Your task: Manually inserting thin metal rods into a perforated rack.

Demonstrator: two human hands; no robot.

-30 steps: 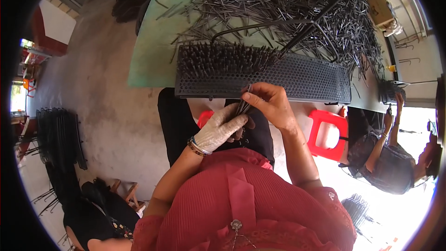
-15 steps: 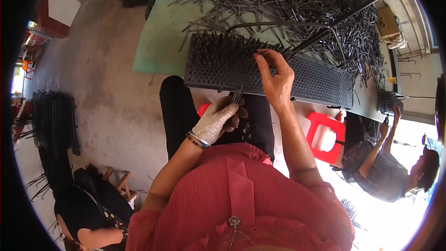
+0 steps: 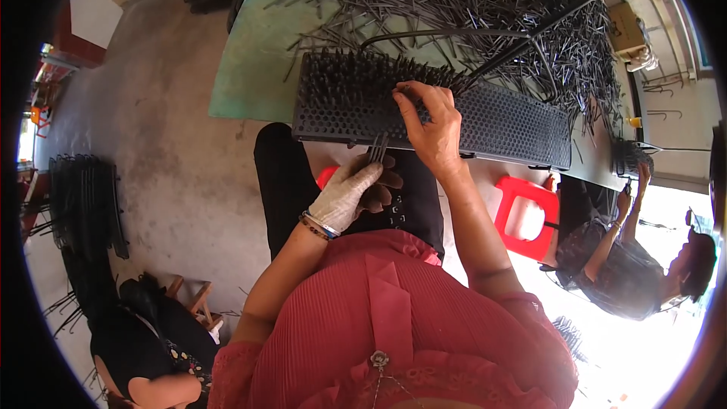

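A long black block (image 3: 515,127) full of small round holes lies across in front of me. Its left part bristles with upright black sticks (image 3: 341,76). My left hand (image 3: 344,193), in a pale glove with dark fingertips, is closed around a few thin black sticks (image 3: 378,148) just below the block's near edge; their ends point up toward it. Over the middle of the block, beside the upright sticks, my bare right hand (image 3: 435,130) has thumb and forefinger pinched together. What sits between those fingertips is dark and too small to make out.
A heap of loose black sticks (image 3: 469,0) covers much of the green tabletop (image 3: 242,68). A black metal bar (image 3: 568,19) slants over the block. A red stool (image 3: 528,220) stands at right, near another person (image 3: 628,273). Another person (image 3: 151,341) is at lower left.
My right hand has shifted a little left along the block, toward the upright sticks. My left hand keeps its hold on the sticks. The whole view has drifted slightly.
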